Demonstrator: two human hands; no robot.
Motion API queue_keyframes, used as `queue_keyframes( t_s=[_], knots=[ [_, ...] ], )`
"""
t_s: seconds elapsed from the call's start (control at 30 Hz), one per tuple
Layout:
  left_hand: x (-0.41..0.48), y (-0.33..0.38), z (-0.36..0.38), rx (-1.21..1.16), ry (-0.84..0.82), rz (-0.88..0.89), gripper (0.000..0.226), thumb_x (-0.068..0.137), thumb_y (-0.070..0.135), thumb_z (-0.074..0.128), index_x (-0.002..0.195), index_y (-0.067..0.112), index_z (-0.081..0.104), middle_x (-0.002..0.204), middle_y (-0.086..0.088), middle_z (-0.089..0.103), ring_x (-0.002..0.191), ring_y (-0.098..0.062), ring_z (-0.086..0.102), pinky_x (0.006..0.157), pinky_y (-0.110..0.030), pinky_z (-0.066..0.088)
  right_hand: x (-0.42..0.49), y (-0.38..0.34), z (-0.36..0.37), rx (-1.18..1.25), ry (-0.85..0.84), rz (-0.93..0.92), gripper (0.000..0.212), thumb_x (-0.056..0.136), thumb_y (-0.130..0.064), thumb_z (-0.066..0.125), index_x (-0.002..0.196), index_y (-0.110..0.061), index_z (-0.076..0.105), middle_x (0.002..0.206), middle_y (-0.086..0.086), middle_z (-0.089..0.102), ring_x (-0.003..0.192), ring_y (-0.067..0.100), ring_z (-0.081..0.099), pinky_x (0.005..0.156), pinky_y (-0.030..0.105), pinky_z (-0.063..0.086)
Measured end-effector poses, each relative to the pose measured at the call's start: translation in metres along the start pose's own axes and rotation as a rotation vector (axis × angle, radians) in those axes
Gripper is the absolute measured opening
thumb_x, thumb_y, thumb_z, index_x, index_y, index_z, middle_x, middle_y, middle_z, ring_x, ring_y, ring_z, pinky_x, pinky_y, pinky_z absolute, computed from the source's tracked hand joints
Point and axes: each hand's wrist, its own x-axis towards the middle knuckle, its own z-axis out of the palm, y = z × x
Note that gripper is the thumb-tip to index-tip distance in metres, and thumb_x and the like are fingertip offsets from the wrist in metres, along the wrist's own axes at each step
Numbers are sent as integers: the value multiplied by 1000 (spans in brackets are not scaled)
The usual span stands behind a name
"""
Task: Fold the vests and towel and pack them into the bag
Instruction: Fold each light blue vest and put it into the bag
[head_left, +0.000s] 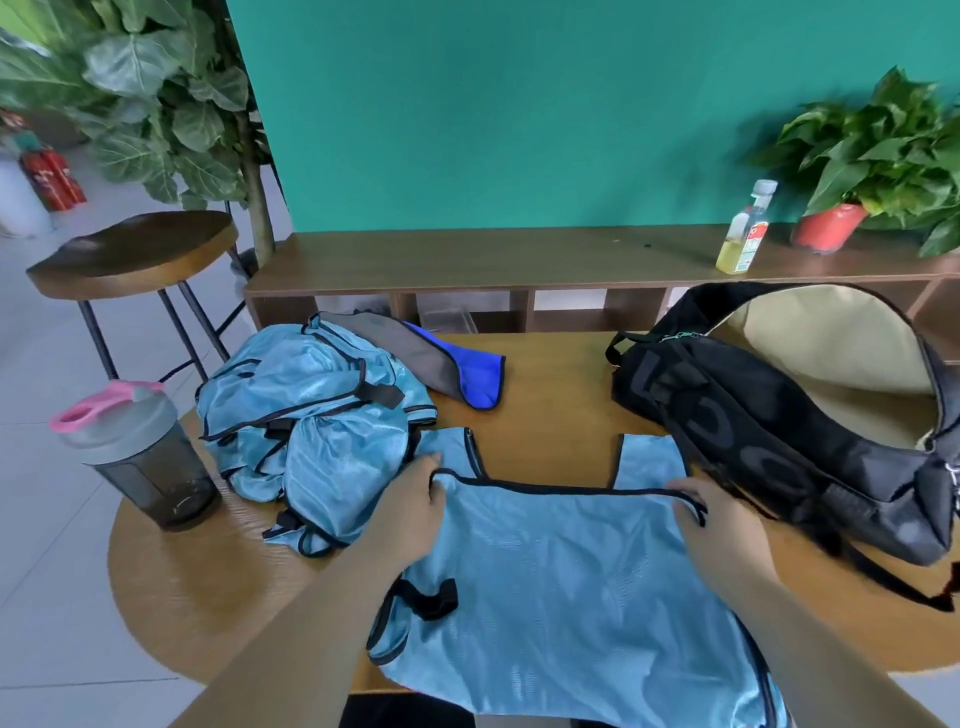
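A light blue mesh vest (561, 582) with black trim lies spread on the round wooden table (208, 587) in front of me. My left hand (410, 512) pinches its left upper edge, and my right hand (722, 525) pinches its right upper edge; both shoulder straps point away from me. A crumpled pile of more blue vests (311, 421) lies to the left. Behind the pile sits a grey and blue towel (457, 371). The black bag (789, 415) stands open at the right, showing its beige lining.
A grey shaker bottle (137, 457) with a pink lid stands at the table's left edge. Behind the table runs a low wooden shelf (467, 260) with an oil bottle (745, 228) and a potted plant (878, 171). A stool (135, 254) stands at the left.
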Motion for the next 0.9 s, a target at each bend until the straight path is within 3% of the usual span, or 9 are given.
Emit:
queue_keyframes(
  t_s=[0.1,0.23,0.43,0.53,0.57,0.63,0.7,0.77,0.9],
  knots=[
    [0,-5,4,129,48,94,40,109,18,47,147,7,50,159,-7,47,144,-22,48,118,-31,36,3,0,-1,5,-21,4,28,103,-19,58,121,-40,64,104,-22,65,68,18,69,49,34,56],
    [-9,-25,13,271,69,178,28,106,14,47,133,8,55,163,-6,42,150,-22,39,122,-32,32,-2,2,-1,-8,1,-18,27,103,-18,58,120,-39,64,116,-16,69,67,7,65,53,22,48],
    [-36,-30,7,138,137,264,13,106,17,50,118,19,56,154,2,49,146,-16,41,120,-32,35,-23,1,-4,27,-20,-38,29,105,-20,57,126,-38,63,122,-17,64,68,9,66,52,27,52],
    [-52,-8,-15,-9,272,254,12,106,22,51,116,27,55,117,9,59,111,0,55,96,-27,46,-33,-9,-17,42,104,-127,27,105,-21,57,125,-36,66,122,-19,67,102,4,67,81,24,51],
    [-56,2,-24,-71,321,223,10,107,23,50,114,28,54,106,11,59,100,3,56,84,-23,44,-34,-15,-22,53,156,-161,25,106,-22,56,124,-36,67,120,-21,67,109,1,63,86,21,48],
    [-53,24,-39,-188,374,146,7,108,24,49,111,29,52,94,12,59,89,4,56,72,-22,40,-30,-29,-34,80,218,-184,24,106,-23,55,120,-37,68,114,-22,68,103,-6,61,82,14,45],
    [-33,37,-51,-192,373,87,6,109,25,48,110,24,54,89,7,58,81,-4,55,70,-35,38,-15,-42,-42,70,236,-181,22,106,-23,56,116,-39,68,107,-21,67,90,-9,62,70,15,46],
    [-1,42,-55,-121,343,30,10,108,26,50,111,19,56,88,3,58,82,-19,56,73,-38,37,11,-53,-44,26,219,-167,22,105,-22,56,115,-38,67,99,-21,66,76,-2,64,62,25,51],
    [47,27,-33,30,219,-48,27,104,21,56,130,15,55,104,-11,65,104,-39,63,79,-39,43,62,-42,-18,-89,110,-70,22,103,-20,59,122,-29,66,111,-4,72,95,17,67,81,34,56]
  ],
)
